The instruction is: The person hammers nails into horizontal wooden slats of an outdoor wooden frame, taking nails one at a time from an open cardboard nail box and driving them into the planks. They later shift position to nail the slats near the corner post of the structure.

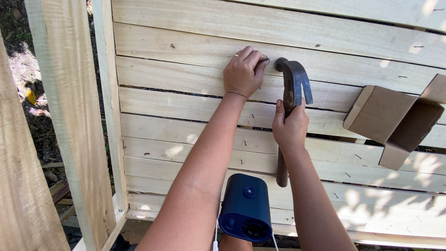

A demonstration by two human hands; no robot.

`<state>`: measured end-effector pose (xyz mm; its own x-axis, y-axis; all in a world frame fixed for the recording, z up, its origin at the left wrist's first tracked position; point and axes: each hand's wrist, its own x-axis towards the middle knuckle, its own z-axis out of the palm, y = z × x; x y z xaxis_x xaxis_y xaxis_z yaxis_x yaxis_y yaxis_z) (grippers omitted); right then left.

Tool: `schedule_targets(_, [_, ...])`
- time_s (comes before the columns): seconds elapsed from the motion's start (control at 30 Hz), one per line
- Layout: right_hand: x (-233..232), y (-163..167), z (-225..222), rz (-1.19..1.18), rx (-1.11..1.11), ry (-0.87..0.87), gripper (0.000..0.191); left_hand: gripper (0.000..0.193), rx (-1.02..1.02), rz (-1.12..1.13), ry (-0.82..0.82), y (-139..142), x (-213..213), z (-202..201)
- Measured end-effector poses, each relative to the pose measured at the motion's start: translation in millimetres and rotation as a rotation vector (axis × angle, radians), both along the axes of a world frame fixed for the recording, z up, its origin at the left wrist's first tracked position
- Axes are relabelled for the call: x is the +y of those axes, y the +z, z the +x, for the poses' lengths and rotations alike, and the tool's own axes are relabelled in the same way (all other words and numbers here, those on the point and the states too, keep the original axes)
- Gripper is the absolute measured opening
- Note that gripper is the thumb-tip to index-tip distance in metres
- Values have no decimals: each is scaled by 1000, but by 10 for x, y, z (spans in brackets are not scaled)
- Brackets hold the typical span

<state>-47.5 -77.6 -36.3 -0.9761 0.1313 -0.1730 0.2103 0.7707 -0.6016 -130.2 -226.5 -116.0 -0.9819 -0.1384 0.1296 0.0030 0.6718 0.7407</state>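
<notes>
I see my left hand (243, 72) pressed against a pale wooden slat wall (195, 116), its fingers pinched shut around a small nail (266, 59) held to the board; a thin ring shows on one finger; just to the right of that nail, the dark metal head of a claw hammer (293, 79) sits against the same board, touching or almost touching the nail, I cannot tell which; my right hand (291, 126) is closed tight around the hammer's wooden handle, just below the head, and the handle runs down past my wrist; other nails dot the slats around the hammer; to the right of the hammer, an open brown cardboard box (392, 123) rests against the wall; below the hammer, close to my body, hangs a dark blue device (245, 208); far left of the hammer stands a rough upright post (69, 116).
</notes>
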Motion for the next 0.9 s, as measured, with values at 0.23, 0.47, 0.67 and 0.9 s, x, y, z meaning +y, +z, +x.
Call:
schedule_targets(0.23, [49,-85,58,28,-46,-51,35,44,-45,-192,-149,44,-320,324])
schedule_targets(0.47, [-49,51,-64,-23,-114,-59,32,52,-193,-410,-200,27,-323,396])
schedule_targets(0.67, [-208,371,-51,-160,140,19,34,56,-238,-399,-214,46,-365,324])
schedule_targets(0.9, [-377,383,-448,-3,-48,11,32,53,-205,-371,-200,23,-397,303])
